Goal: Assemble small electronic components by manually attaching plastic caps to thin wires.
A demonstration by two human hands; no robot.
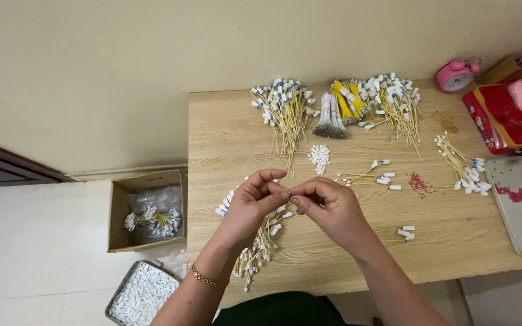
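- While both hands meet over the desk (454, 241), the left hand (255, 199) and right hand (327, 205) pinch together on 1 thin yellow wire (289, 194), fingertips touching.
- It looks light, springy and easily kinked; best held near its tip.
- Below the grip lies a pile of finished wires (258, 244).
- Left of it, a cardboard box (146, 211) holds capped bundles; a tray (142, 294) holds white caps.

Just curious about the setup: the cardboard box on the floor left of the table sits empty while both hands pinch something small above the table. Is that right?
Not quite. The cardboard box is not empty: the head view shows a clear bag and bundles of yellow wires with white connectors in it. The rest holds: left hand and right hand meet fingertip to fingertip above the table.
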